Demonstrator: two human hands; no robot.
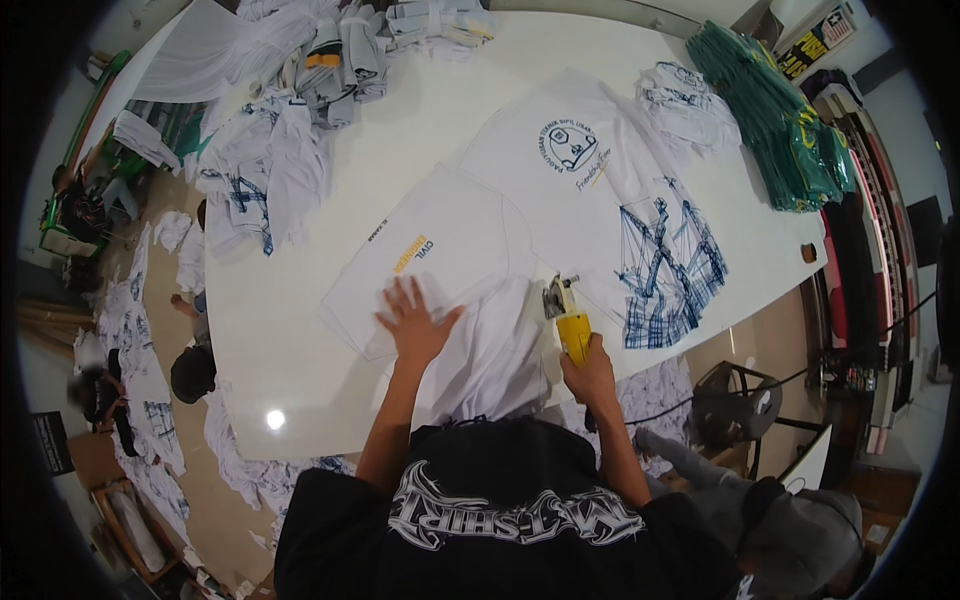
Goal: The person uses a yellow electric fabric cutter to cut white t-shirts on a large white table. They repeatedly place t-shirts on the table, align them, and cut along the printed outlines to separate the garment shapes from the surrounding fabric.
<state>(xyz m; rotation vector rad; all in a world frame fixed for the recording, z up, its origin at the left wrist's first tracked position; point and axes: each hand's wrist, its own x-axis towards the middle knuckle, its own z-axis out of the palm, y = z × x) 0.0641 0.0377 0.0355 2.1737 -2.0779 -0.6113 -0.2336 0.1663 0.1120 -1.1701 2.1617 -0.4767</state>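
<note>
Taking the yellow cutter [574,336] as the landmark, a heap of printed white cloth [240,180] lies well to its left and farther from the person, on the white table [280,330]. Nearer, still left of the cutter, the left hand [415,325] lies palm down, its fingers fanned wide on the near part of a white panel [430,225] with small yellow and dark lettering. That spread grip suits the work: even pressure should keep the cloth from creeping, and the fingertips are best kept out of the blade's line. Just left of the cutter, loose white cloth [490,340] lies in folds; smoothing it aside would probably lessen the risk of a stray nick. The right hand [588,375] is closed around the cutter's body, whose metal head points away from the person; whether the blade touches cloth I cannot tell. Keeping its base flat and its pace steady should give a clean edge. Beyond the cutter and to its right spreads a larger white piece [545,115] with blue printing; nearer the person, a dark cord [655,414] trails rightward, best kept slack.
</note>
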